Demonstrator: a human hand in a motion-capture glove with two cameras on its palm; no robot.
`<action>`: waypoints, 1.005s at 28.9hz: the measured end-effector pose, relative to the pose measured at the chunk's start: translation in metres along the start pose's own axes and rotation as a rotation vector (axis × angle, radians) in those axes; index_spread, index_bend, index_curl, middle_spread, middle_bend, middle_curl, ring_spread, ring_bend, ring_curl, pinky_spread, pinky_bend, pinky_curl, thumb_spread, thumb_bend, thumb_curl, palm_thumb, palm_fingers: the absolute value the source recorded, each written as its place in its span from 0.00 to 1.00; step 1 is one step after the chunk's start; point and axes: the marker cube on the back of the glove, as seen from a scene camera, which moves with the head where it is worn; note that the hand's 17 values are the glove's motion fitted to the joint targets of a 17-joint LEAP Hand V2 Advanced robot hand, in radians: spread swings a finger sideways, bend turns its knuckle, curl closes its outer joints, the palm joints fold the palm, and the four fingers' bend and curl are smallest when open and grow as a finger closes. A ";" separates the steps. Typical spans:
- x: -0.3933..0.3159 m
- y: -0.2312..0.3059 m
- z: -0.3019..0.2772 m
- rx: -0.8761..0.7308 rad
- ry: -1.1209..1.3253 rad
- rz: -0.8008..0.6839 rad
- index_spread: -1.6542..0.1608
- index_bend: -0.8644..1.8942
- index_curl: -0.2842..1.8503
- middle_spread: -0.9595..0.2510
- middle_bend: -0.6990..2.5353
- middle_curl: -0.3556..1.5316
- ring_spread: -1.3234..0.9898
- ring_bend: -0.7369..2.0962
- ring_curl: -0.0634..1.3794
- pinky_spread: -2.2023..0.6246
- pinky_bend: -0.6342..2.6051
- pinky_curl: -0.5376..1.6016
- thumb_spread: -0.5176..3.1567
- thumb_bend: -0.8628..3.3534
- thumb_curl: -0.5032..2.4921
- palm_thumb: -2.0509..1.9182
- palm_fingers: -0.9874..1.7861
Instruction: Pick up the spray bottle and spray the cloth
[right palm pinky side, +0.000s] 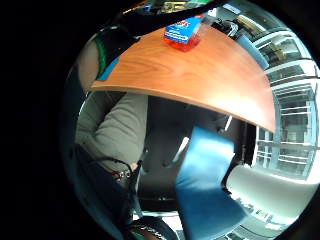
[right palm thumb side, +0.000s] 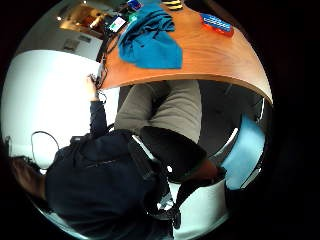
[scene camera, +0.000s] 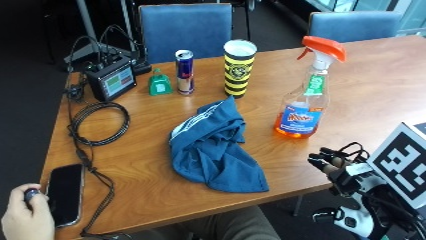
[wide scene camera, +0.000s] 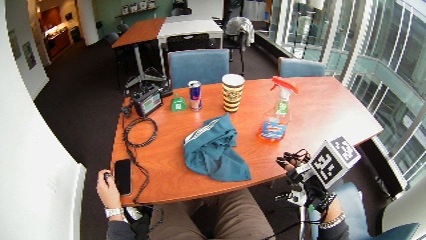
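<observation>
R hand (scene camera: 346, 172) off table edge, apart from spray bottle (scene camera: 305, 97), cloth (scene camera: 216, 147).

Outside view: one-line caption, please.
Gloved right hand hovers at table edge near spray bottle; blue cloth lies untouched.

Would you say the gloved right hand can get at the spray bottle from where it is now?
Probably yes: the right hand hovers at the table edge, and bare wood lies between it and the upright spray bottle. The cloth lies off to one side.
</observation>
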 end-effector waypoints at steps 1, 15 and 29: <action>0.000 0.000 0.000 0.001 -0.002 0.002 0.79 0.39 0.16 0.77 0.29 0.22 0.56 0.36 0.09 0.82 0.31 0.29 0.25 0.23 0.19 0.57 0.53; 0.007 -0.010 0.011 0.006 -0.061 0.010 0.70 0.37 0.23 0.74 0.28 0.29 0.55 0.38 0.17 0.86 0.31 0.35 0.38 0.22 0.21 0.59 0.53; -0.001 -0.027 -0.021 0.051 0.052 -0.052 0.69 0.37 0.25 0.74 0.27 0.32 0.55 0.38 0.20 0.86 0.30 0.37 0.42 0.21 0.24 0.61 0.54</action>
